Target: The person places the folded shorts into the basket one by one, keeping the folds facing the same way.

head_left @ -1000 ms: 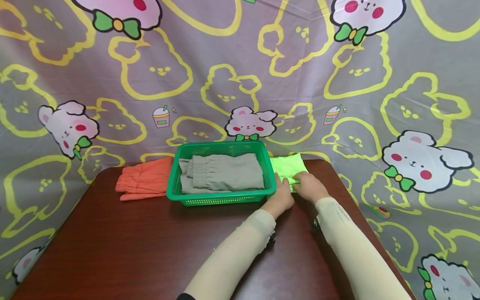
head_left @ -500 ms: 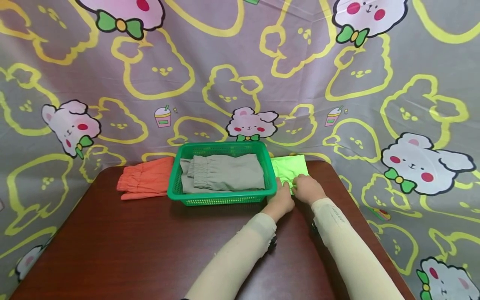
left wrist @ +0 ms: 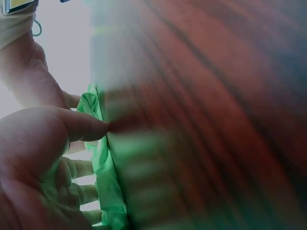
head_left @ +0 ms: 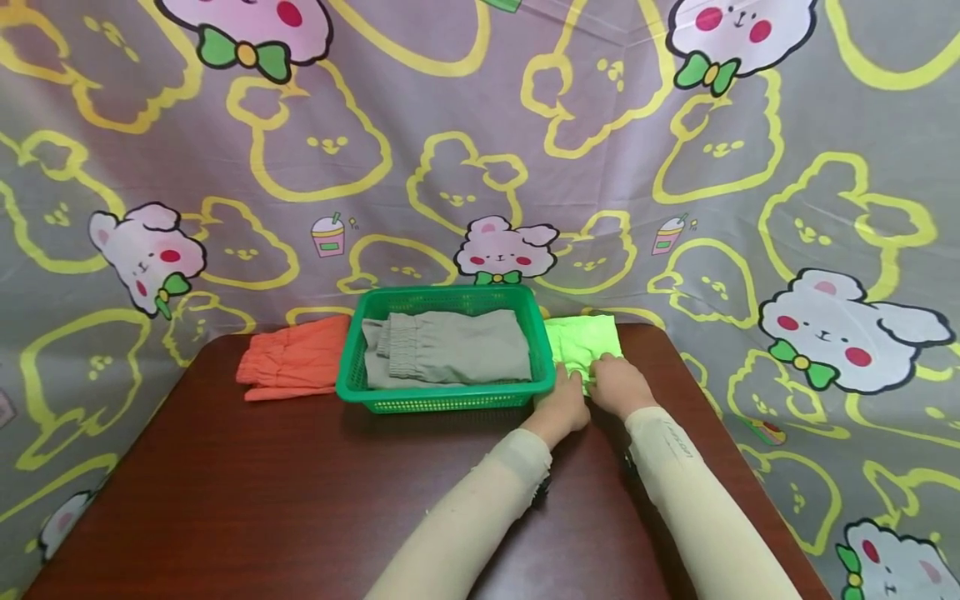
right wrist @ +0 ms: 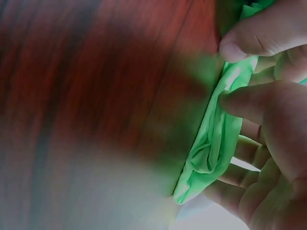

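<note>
A bright lime-green piece of folded clothing (head_left: 588, 337) lies on the table at the basket's right side. Both hands are at its near edge. The left hand (head_left: 564, 407), close to the basket's corner, has thumb and fingers on the cloth. Just right of it, the right hand (head_left: 621, 386) pinches the same edge. In the right wrist view the bunched cloth (right wrist: 211, 148) sits between thumb and fingers. In the left wrist view the left thumb (left wrist: 88, 125) meets the rim of the cloth, the other fingers spread over it. Its underside is hidden.
A green plastic basket (head_left: 450, 398) holds folded grey clothing (head_left: 461, 346) with an elastic waistband. Orange folded clothing (head_left: 296, 358) lies left of the basket. The dark wooden table (head_left: 300, 500) ends at a patterned curtain (head_left: 420, 108) behind and on the sides.
The right hand has shifted slightly nearer to the person. The lime-green clothing has slid a little to the right. The basket and the orange clothing stay in place.
</note>
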`<move>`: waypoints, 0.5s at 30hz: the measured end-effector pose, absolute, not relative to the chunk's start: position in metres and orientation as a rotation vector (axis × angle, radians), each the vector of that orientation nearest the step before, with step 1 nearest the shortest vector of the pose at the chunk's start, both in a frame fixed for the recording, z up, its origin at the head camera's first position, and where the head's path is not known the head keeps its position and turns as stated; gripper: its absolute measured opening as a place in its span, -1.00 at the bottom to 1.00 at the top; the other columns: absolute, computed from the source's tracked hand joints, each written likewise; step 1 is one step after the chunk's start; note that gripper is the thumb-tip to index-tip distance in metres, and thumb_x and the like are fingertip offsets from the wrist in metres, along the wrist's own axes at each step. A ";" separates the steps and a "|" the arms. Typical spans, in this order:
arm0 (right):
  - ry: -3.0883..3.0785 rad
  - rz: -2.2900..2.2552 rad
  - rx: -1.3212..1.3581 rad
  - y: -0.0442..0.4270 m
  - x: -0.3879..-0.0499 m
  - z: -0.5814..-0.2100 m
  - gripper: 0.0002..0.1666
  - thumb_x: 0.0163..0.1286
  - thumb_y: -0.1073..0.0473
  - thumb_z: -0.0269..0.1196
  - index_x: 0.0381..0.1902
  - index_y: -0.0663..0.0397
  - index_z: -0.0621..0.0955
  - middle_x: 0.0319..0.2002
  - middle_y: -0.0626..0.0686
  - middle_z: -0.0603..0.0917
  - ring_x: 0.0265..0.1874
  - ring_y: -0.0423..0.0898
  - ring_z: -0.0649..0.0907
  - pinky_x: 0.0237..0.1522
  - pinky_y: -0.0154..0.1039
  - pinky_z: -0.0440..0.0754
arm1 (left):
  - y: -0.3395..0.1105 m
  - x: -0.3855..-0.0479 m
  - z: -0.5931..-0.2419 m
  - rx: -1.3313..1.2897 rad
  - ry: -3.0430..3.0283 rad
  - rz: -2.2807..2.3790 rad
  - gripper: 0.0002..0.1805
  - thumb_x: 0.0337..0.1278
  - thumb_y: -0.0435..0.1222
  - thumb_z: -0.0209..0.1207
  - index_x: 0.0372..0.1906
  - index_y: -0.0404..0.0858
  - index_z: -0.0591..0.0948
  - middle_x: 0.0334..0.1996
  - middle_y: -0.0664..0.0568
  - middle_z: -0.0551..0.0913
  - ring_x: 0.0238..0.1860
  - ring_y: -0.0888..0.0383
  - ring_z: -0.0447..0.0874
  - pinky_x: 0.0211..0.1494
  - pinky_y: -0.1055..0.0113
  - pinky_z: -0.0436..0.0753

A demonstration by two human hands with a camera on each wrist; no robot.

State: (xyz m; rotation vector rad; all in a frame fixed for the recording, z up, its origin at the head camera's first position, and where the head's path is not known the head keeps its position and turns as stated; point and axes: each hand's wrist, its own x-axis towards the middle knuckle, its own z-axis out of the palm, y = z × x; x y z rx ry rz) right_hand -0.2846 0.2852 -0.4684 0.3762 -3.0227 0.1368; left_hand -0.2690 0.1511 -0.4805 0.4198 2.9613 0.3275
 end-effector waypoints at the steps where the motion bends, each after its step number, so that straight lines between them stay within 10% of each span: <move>1: -3.024 0.135 0.378 0.286 -0.284 -0.468 -0.84 0.26 0.19 0.33 -0.46 0.12 0.61 -0.37 0.16 0.56 -0.37 0.18 0.61 -0.30 0.16 0.63 | 0.151 -0.269 -0.481 0.423 2.958 0.331 -0.33 0.21 -0.05 0.30 0.41 -0.06 0.42 0.54 -0.06 0.21 0.54 0.11 0.17 0.37 0.34 0.44; 15: -3.064 0.105 0.406 0.289 -0.274 -0.463 -0.84 0.18 0.20 0.36 -0.52 0.09 0.60 -0.39 0.14 0.55 -0.44 0.13 0.62 -0.36 0.12 0.63 | 0.149 -0.258 -0.481 0.577 3.035 0.056 -0.39 0.23 0.07 0.23 0.37 0.05 0.48 0.36 0.08 0.43 0.54 0.08 0.16 0.58 0.24 0.10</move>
